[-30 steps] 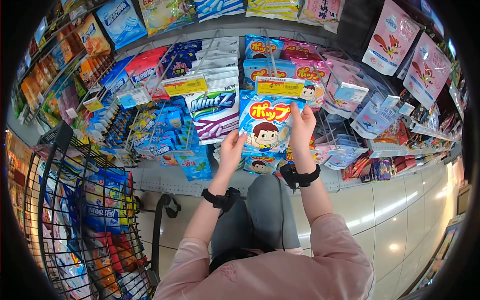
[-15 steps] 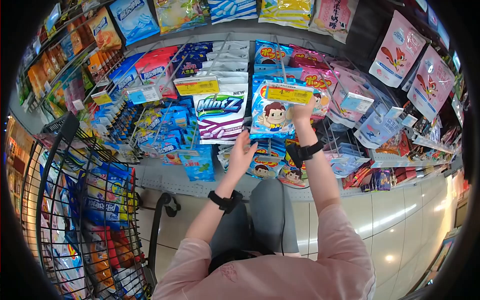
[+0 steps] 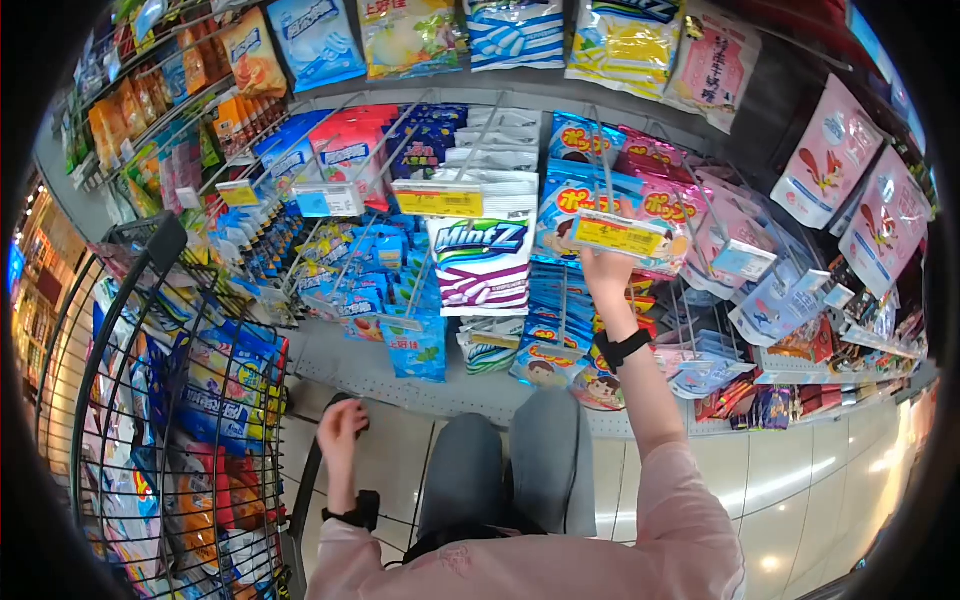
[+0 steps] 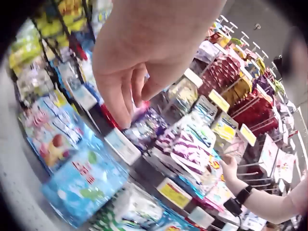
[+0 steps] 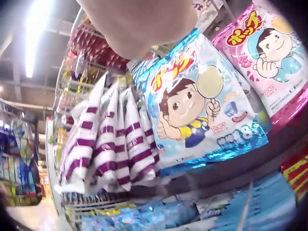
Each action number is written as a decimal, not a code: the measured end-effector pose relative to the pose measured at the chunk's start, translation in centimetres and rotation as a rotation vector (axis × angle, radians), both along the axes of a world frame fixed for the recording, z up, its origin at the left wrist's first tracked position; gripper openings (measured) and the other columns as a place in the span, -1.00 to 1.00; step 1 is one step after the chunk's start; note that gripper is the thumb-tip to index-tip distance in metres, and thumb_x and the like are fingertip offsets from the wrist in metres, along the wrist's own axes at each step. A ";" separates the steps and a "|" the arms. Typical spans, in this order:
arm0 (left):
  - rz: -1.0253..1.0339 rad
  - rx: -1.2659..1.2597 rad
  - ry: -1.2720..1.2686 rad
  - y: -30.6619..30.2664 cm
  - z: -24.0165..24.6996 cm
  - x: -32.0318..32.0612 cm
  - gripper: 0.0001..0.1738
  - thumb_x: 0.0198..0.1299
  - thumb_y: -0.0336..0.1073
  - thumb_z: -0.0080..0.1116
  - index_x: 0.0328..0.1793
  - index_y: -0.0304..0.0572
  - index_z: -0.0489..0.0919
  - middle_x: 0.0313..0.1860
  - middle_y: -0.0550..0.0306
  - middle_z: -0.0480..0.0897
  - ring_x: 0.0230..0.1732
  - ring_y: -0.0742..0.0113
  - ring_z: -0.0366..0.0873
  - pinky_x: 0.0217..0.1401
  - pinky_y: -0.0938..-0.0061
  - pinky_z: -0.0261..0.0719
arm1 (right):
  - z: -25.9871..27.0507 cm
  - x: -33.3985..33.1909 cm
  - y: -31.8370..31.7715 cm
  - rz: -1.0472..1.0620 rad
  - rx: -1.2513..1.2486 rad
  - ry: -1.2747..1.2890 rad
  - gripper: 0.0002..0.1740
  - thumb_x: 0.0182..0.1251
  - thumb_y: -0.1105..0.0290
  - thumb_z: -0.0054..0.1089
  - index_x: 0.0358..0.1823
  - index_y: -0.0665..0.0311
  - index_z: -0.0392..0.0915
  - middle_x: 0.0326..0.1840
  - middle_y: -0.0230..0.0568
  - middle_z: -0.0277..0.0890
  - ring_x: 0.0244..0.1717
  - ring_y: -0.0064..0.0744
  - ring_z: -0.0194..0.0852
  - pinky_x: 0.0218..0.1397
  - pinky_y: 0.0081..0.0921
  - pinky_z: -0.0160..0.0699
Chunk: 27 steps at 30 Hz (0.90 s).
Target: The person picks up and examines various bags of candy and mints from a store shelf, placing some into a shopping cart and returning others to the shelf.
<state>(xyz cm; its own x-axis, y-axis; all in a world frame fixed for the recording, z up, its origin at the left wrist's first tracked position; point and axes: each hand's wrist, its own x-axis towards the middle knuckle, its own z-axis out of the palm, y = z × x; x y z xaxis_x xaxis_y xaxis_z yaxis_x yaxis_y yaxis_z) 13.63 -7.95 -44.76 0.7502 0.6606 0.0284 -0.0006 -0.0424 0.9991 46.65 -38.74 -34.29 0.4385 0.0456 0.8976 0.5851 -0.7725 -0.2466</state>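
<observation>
My right hand point(image 3: 608, 278) is raised to a blue lollipop bag point(image 3: 562, 238) hanging on the rack, just under a yellow price tag point(image 3: 617, 236). The tag hides its fingertips, so I cannot tell whether they grip the bag. In the right wrist view, the hand point(image 5: 139, 24) overlaps the top of the bag point(image 5: 192, 108), whose front shows a cartoon child with a lollipop. Down at the left, away from the rack, my left hand point(image 3: 341, 438) has loosely bent fingers and holds nothing. The left wrist view shows its fingers point(image 4: 117, 103) hanging down, overlapping shelf goods.
Beside the blue bag hang white MintZ bags point(image 3: 485, 258) and pink lollipop bags point(image 3: 668, 225). A black wire cart point(image 3: 165, 400) with several snack bags stands at the left. Metal pegs with price tags stick out from the shelf; more bags hang above and below.
The blue bag, held in both hands in front of the rack earlier, now hangs behind the price tag. My left hand has let go and dropped to the lower left; my right stays at the bag.
</observation>
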 end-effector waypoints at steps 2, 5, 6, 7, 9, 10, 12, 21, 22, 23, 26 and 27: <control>0.171 0.052 -0.044 1.6 2.1 -3.0 -0.82 0.19 -0.40 -0.11 -0.15 -0.34 0.44 -0.22 0.07 0.52 -0.29 0.34 0.53 -0.32 0.53 0.55 | -1.2 0.4 1.0 -0.015 -0.235 0.026 -0.37 -0.02 0.32 0.16 0.14 0.26 0.20 0.26 -0.04 0.02 0.28 -0.06 -0.07 0.25 -0.25 -0.03; 0.346 0.252 -0.078 2.9 6.3 -6.8 -0.82 0.20 -0.42 -0.12 -0.13 -0.35 0.43 -0.23 0.09 0.51 -0.29 0.40 0.52 -0.30 0.56 0.54 | -2.1 1.9 2.2 -0.199 -0.317 -0.050 -0.29 0.01 0.20 0.12 0.25 0.02 0.08 0.29 -0.01 0.00 0.28 -0.04 -0.05 0.23 -0.17 0.03; 0.376 0.354 -0.045 3.3 7.8 -8.1 -0.84 0.19 -0.45 -0.11 -0.15 -0.35 0.44 -0.25 0.10 0.50 -0.31 0.42 0.51 -0.30 0.60 0.52 | -1.9 2.3 2.5 -0.243 -0.326 -0.054 -0.28 0.02 0.17 0.11 0.27 -0.01 0.07 0.29 -0.01 -0.01 0.29 -0.04 -0.06 0.23 -0.17 0.02; 0.419 0.440 -0.055 3.3 9.2 -9.0 -0.85 0.17 -0.47 -0.10 -0.17 -0.36 0.45 -0.26 0.11 0.51 -0.32 0.44 0.50 -0.31 0.62 0.50 | -2.9 3.6 2.3 -0.186 -0.277 0.038 -0.29 0.03 0.16 0.09 0.26 -0.01 0.07 0.31 -0.01 -0.06 0.30 -0.03 -0.10 0.25 -0.17 0.00; 0.492 0.600 -0.041 2.9 12.2 -10.6 -0.87 0.14 -0.50 -0.08 -0.22 -0.36 0.47 -0.28 0.10 0.51 -0.34 0.46 0.49 -0.33 0.65 0.47 | -3.6 5.6 2.3 -0.103 -0.263 0.053 -0.31 0.05 0.19 0.08 0.26 0.01 0.08 0.35 0.00 -0.16 0.32 0.02 -0.16 0.27 -0.16 -0.04; 0.519 0.671 -0.020 2.5 13.6 -11.2 -0.88 0.13 -0.52 -0.07 -0.24 -0.36 0.48 -0.29 0.10 0.51 -0.35 0.46 0.49 -0.34 0.67 0.45 | -2.6 6.0 2.4 -0.083 -0.290 -0.027 -0.31 0.04 0.23 0.08 0.26 0.02 0.07 0.36 0.01 -0.21 0.32 0.05 -0.19 0.28 -0.16 -0.06; 0.545 1.047 0.010 1.7 16.4 -12.3 -0.86 0.04 -0.61 -0.04 -0.26 -0.35 0.49 -0.28 -0.01 0.53 -0.34 0.32 0.52 -0.31 0.61 0.44 | -2.4 7.4 3.0 -0.176 -0.346 0.113 -0.31 0.03 0.36 0.08 0.26 0.06 0.07 0.35 0.05 -0.22 0.32 0.12 -0.24 0.31 -0.11 -0.15; 0.665 1.626 0.294 1.0 24.8 -19.0 -0.76 -0.11 -0.66 0.01 -0.26 -0.31 0.48 -0.15 -0.04 0.51 -0.02 0.03 0.41 0.06 0.28 0.30 | -5.6 10.6 2.3 0.299 -0.312 0.484 -0.75 0.09 0.49 -0.03 -0.19 0.40 0.45 -0.01 0.08 0.33 0.13 -0.04 0.18 0.16 -0.34 0.16; 0.683 1.715 0.361 0.6 26.5 -19.7 -0.75 -0.11 -0.64 0.01 -0.25 -0.29 0.50 -0.14 -0.01 0.51 0.02 0.00 0.38 0.11 0.25 0.25 | -5.8 10.2 2.2 0.356 -0.223 0.540 -0.76 0.09 0.48 -0.03 -0.20 0.40 0.45 -0.10 0.10 0.39 0.07 0.00 0.23 0.13 -0.33 0.18; 0.714 1.743 0.379 0.2 28.2 -20.3 -0.76 -0.10 -0.64 0.01 -0.25 -0.28 0.50 -0.14 -0.01 0.51 0.04 0.01 0.38 0.13 0.24 0.24 | -6.0 9.2 2.0 0.379 -0.143 0.498 -0.76 0.11 0.49 -0.04 -0.18 0.40 0.44 -0.12 0.07 0.40 0.04 -0.04 0.25 0.12 -0.35 0.18; 0.797 1.772 0.348 0.5 31.6 -21.1 -0.77 -0.07 -0.63 -0.01 -0.24 -0.29 0.51 -0.13 0.00 0.51 0.08 0.04 0.37 0.17 0.22 0.20 | -7.7 6.0 2.1 0.395 0.097 0.420 -0.75 0.14 0.50 -0.08 -0.14 0.40 0.40 -0.11 0.01 0.38 0.02 -0.12 0.27 0.12 -0.38 0.16; 0.834 1.785 0.338 0.9 32.4 -20.5 -0.78 -0.06 -0.62 0.00 -0.25 -0.30 0.51 -0.13 0.00 0.51 0.07 0.06 0.38 0.18 0.21 0.19 | -7.7 4.6 2.5 0.382 0.250 0.388 -0.74 0.16 0.51 -0.10 -0.10 0.40 0.38 -0.08 -0.02 0.36 0.03 -0.16 0.26 0.13 -0.40 0.13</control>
